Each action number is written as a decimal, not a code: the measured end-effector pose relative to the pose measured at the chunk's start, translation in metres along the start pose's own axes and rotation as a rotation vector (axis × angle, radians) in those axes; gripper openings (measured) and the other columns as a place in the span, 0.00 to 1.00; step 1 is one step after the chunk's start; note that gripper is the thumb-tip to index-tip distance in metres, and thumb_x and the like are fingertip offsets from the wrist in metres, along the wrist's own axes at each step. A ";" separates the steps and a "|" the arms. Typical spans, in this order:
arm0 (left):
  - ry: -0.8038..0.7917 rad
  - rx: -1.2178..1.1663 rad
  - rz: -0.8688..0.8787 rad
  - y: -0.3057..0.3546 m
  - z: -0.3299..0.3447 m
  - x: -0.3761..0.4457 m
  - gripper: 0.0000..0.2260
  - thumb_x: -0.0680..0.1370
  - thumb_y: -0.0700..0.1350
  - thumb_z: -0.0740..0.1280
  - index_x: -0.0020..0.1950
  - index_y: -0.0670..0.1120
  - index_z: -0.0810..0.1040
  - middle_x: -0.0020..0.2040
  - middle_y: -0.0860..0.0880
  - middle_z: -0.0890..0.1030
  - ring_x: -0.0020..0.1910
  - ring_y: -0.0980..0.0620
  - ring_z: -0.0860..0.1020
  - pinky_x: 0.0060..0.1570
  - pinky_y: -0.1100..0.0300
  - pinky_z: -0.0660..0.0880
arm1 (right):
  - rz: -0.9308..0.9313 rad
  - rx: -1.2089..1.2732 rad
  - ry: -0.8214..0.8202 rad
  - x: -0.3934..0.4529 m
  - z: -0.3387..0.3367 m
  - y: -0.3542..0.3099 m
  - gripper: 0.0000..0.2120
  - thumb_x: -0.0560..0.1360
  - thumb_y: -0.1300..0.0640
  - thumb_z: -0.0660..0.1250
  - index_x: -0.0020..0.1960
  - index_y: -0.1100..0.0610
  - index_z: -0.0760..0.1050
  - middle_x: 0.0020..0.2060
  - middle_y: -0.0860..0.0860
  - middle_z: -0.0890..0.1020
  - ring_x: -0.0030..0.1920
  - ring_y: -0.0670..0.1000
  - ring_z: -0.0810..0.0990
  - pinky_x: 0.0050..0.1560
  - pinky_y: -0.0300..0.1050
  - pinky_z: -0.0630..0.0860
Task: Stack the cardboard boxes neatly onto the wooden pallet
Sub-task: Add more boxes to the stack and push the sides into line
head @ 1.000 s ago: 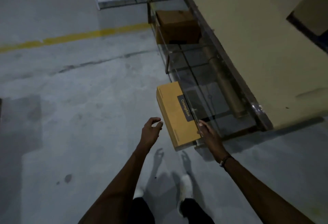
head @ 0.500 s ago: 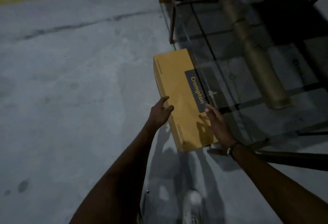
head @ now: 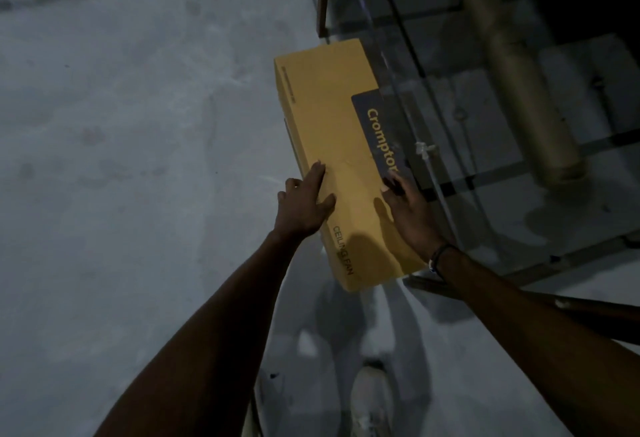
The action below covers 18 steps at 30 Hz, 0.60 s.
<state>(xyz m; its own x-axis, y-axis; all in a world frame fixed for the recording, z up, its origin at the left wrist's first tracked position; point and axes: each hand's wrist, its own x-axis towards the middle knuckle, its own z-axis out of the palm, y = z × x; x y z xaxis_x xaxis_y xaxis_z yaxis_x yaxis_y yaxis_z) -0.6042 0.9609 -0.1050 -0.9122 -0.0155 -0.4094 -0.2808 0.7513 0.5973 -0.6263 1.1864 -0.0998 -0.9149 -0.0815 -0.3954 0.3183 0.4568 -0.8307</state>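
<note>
A long yellow cardboard box (head: 332, 146) lies flat on the concrete floor (head: 138, 159), its right side tucked under a clear glass-like shelf (head: 485, 125) on a dark metal frame. Its long axis runs from the person's feet up and slightly left in view; the "Crompton" lettering reads along that axis. The left hand (head: 304, 206) rests on the box's left edge, its grip spread with straight fingers. The right hand (head: 408, 208) lies flat on the top near the label, fingers also spread.
</note>
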 end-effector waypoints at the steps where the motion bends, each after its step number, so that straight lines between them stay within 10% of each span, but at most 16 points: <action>1: 0.002 -0.005 -0.009 -0.003 -0.001 -0.001 0.39 0.77 0.67 0.53 0.85 0.52 0.54 0.84 0.50 0.60 0.73 0.37 0.65 0.70 0.37 0.63 | -0.010 -0.026 0.013 0.002 -0.001 0.001 0.24 0.86 0.48 0.64 0.80 0.49 0.67 0.78 0.47 0.70 0.78 0.47 0.68 0.77 0.50 0.67; 18: -0.012 -0.288 -0.357 -0.046 -0.011 -0.018 0.48 0.76 0.74 0.62 0.85 0.57 0.41 0.85 0.45 0.38 0.84 0.35 0.42 0.78 0.29 0.48 | 0.124 -0.046 -0.172 0.002 0.074 -0.020 0.38 0.79 0.29 0.49 0.85 0.43 0.48 0.85 0.45 0.51 0.84 0.49 0.51 0.83 0.55 0.51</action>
<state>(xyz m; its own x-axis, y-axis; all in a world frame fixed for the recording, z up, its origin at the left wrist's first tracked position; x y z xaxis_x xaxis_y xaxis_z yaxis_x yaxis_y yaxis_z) -0.5786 0.9196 -0.1175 -0.7401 -0.2312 -0.6315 -0.6502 0.4860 0.5840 -0.6160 1.1116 -0.1130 -0.8124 -0.1705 -0.5577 0.4104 0.5122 -0.7545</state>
